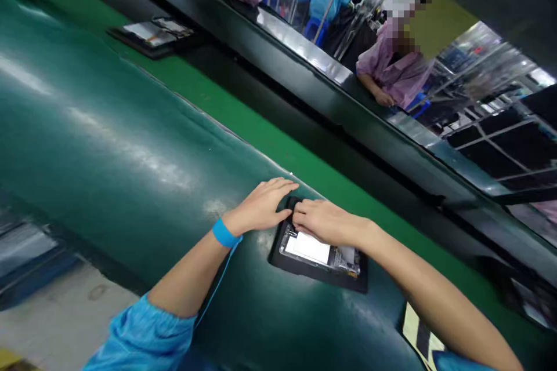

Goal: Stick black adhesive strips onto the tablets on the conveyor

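An opened electronic device [311, 248], with a white rectangular panel and a circuit board at its right end, lies in a black tray [317, 272] on the dark green bench. My right hand [331, 221] reaches over the tray's far left part. Its fingers are curled together there, and whatever they grip is hidden beneath them. At the tray's left corner is my left hand [266, 206], fingers stretched out and thumb apart, holding nothing. A blue wrist strap [225, 233] with a thin cord circles my left wrist.
A bright green belt [261, 136] runs diagonally behind the bench. Another black tray [152, 35] with an opened device sits on it at upper left, and a further tray [528, 295] at right. Beyond the far ledge, a person in pink [402, 69] sits.
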Demonstrator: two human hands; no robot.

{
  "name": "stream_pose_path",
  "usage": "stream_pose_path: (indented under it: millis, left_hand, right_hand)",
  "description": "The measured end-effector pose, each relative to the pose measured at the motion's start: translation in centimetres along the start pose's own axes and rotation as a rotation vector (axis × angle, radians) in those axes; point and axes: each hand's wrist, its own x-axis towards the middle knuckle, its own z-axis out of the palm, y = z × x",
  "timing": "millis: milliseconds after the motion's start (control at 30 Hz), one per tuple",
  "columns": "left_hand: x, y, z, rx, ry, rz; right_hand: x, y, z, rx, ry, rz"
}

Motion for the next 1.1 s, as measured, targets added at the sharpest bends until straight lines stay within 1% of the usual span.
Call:
stream_pose_path:
  millis: [200,433,633,767,833,867,967,1033,1100]
  left_hand:
    - [-0.5,0.1,0.0,-0.016,-0.020,0.025]
    - [-0.5,-0.2,0.2,-0.009,-0.004,0.026]
    - [-0.4,-0.6,0.4,-0.010,0.024,0.038]
    - [-0.3,-0.8,0.5,-0.017,0.045,0.042]
    - [-0.2,-0.9,0.5,-0.025,0.057,0.044]
    - [-0.2,-1.0,0.5,-0.031,0.065,0.045]
    - [-0.2,-1.1,0.5,-0.051,0.091,0.041]
    - [-0.2,-1.1,0.5,-0.065,0.104,0.032]
    - [-0.2,-1.1,0.5,-0.076,0.112,0.023]
  right_hand:
    - [0.3,0.3,-0.6,-0.027,-0.030,-0.022]
    - [0.8,0.5,0.0,-0.079,-0.020,-0.021]
    - [0.9,0.2,0.6,-0.114,0.019,0.042]
    - [0.4,0.3,0.8,-0.116,0.089,0.142]
    - [-0.2,0.7,1.4,-0.095,0.150,0.196]
    - [-0.6,0.8,1.9,-0.064,0.207,0.224]
    - [-2.2,0.7,4.3,0.058,0.468,0.312]
    - [-3.2,-0.2,6.3,0.071,0.619,0.352]
    - [-3.9,-1.7,8.2,0.022,0.690,0.352]
